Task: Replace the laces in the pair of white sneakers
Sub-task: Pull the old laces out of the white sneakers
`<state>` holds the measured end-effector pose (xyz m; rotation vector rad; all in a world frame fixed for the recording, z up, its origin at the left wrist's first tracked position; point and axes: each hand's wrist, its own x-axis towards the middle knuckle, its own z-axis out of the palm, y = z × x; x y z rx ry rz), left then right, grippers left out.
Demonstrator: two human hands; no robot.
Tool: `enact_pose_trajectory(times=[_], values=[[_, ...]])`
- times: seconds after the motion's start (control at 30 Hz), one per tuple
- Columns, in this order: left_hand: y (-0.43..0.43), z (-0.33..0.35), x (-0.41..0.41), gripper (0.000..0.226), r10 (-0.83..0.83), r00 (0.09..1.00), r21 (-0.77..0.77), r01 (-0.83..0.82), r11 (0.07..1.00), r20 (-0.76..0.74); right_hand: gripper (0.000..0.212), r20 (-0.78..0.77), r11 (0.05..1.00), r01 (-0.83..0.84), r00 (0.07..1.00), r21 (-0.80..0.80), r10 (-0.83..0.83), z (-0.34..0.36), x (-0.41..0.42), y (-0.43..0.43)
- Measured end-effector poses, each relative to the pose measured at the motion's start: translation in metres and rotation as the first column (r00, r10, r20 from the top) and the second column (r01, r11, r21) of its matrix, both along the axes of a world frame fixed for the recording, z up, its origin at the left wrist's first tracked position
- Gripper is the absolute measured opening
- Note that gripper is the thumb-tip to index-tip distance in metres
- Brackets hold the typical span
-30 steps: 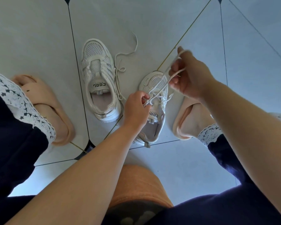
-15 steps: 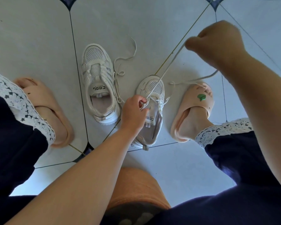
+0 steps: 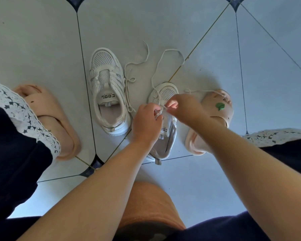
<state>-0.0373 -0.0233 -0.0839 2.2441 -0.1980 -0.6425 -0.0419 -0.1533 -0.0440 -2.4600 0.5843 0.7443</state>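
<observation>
Two white sneakers lie on the tiled floor. The left sneaker (image 3: pixel 108 91) sits alone, its loose lace (image 3: pixel 134 70) trailing to the right. The right sneaker (image 3: pixel 165 133) lies under both hands. My left hand (image 3: pixel 146 124) grips that shoe's upper at the eyelets. My right hand (image 3: pixel 184 108) pinches the white lace (image 3: pixel 163 56) close to the eyelets. That lace loops away over the floor beyond the toe. Another end of it lies across the slipper on the right. The eyelets themselves are hidden by my fingers.
My feet in pink slippers frame the shoes: one slipper (image 3: pixel 50 115) at left, one slipper with a green mark (image 3: pixel 219 108) at right, touching the right sneaker's side. An orange stool (image 3: pixel 151 206) is under me. Grey floor tiles (image 3: pixel 163 23) lie beyond.
My right hand, raised high pulling the lace taut half a second ago, has dropped back down to the shoe's eyelets. The lace now lies slack in a loop on the floor.
</observation>
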Motion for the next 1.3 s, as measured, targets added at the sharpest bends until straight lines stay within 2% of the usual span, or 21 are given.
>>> enact_pose_trajectory(times=[0.17,0.23,0.3,0.33,0.4,0.43,0.5,0.6,0.67,0.73,0.87,0.97,1.03,1.07,1.1,1.13,1.17,1.2,1.23,1.27,1.3], values=[[0.000,0.002,0.002,0.012,-0.011,1.000,0.003,0.011,1.000,0.030,0.014,0.013,0.987,-0.088,0.996,-0.134,0.090,-0.015,0.003,0.007],[0.001,0.002,0.003,0.016,-0.024,0.999,-0.004,0.024,1.000,0.033,0.014,0.068,0.991,-0.025,0.997,-0.129,0.034,-0.015,0.003,0.001],[0.002,0.003,0.004,0.019,-0.026,0.999,-0.012,0.026,1.000,0.028,0.011,0.137,0.987,0.151,0.980,-0.050,-0.143,-0.011,0.002,-0.007],[0.004,0.004,0.004,0.021,-0.021,1.000,-0.016,0.022,1.000,0.020,0.008,0.147,0.949,0.314,0.937,0.040,-0.317,-0.008,0.001,-0.013],[0.010,0.004,0.003,0.024,-0.001,1.000,-0.017,0.001,1.000,-0.007,0.010,0.105,0.734,0.631,0.736,0.251,-0.669,0.002,0.004,-0.028],[0.012,0.004,0.003,0.024,0.011,1.000,-0.017,-0.011,1.000,-0.020,0.014,0.101,0.666,0.692,0.668,0.281,-0.737,0.005,0.006,-0.040],[0.015,0.005,0.001,0.024,0.028,0.999,-0.023,-0.029,0.999,-0.045,0.010,0.110,0.753,0.632,0.748,0.184,-0.654,0.013,0.012,-0.060],[0.016,0.008,0.000,0.023,0.033,0.997,-0.027,-0.035,0.999,-0.071,0.014,0.052,0.957,0.278,0.958,0.078,-0.282,0.021,0.017,-0.054],[0.015,0.007,0.000,0.021,0.031,0.998,-0.020,-0.033,0.999,-0.060,0.020,-0.011,0.994,0.056,0.998,0.097,-0.055,0.014,0.010,-0.027],[0.015,0.006,0.001,0.018,0.028,0.998,-0.010,-0.029,1.000,-0.050,0.024,-0.028,0.996,-0.031,0.999,0.087,0.034,0.001,0.002,-0.003],[0.014,0.007,0.001,0.019,0.012,0.998,-0.013,-0.013,1.000,-0.056,0.016,0.046,0.996,-0.015,0.999,-0.091,0.020,-0.009,0.001,0.005],[0.014,0.007,0.003,0.023,0.018,0.998,-0.038,-0.020,0.999,-0.058,0.013,0.078,0.995,0.087,0.993,-0.047,-0.083,-0.001,0.010,-0.006],[0.012,0.007,0.004,0.025,0.012,0.999,-0.058,-0.015,0.998,-0.049,0.012,0.040,0.978,0.200,0.978,0.058,-0.203,0.004,0.014,-0.010],[0.011,0.008,0.004,0.025,0.009,0.999,-0.064,-0.012,0.998,-0.043,0.012,-0.029,0.932,0.323,0.946,0.166,-0.323,0.006,0.014,-0.010],[0.009,0.008,0.005,0.025,0.008,0.999,-0.068,-0.010,0.998,-0.038,0.012,-0.128,0.838,0.465,0.885,0.284,-0.448,0.008,0.015,-0.009],[0.009,0.008,0.005,0.025,0.009,0.999,-0.071,-0.011,0.997,-0.034,0.013,-0.225,0.736,0.578,0.816,0.353,-0.533,0.009,0.016,-0.007],[0.009,0.008,0.005,0.025,0.010,0.999,-0.073,-0.012,0.997,-0.032,0.014,-0.266,0.702,0.613,0.790,0.362,-0.553,0.009,0.015,-0.007],[0.010,0.008,0.006,0.025,0.009,1.000,-0.070,-0.011,0.998,-0.030,0.012,-0.244,0.756,0.565,0.825,0.331,-0.510,0.008,0.014,-0.008],[0.011,0.008,0.006,0.025,0.001,1.000,-0.063,-0.003,0.998,-0.030,0.011,-0.188,0.857,0.445,0.894,0.261,-0.407,0.006,0.014,-0.011],[0.011,0.007,0.006,0.025,-0.012,0.999,-0.057,0.010,0.998,-0.031,0.013,-0.125,0.946,0.278,0.958,0.165,-0.259,0.005,0.015,-0.014],[0.012,0.007,0.005,0.025,-0.027,0.999,-0.054,0.025,0.998,-0.035,0.017,-0.062,0.993,0.104,0.993,0.052,-0.101,0.006,0.015,-0.016]])
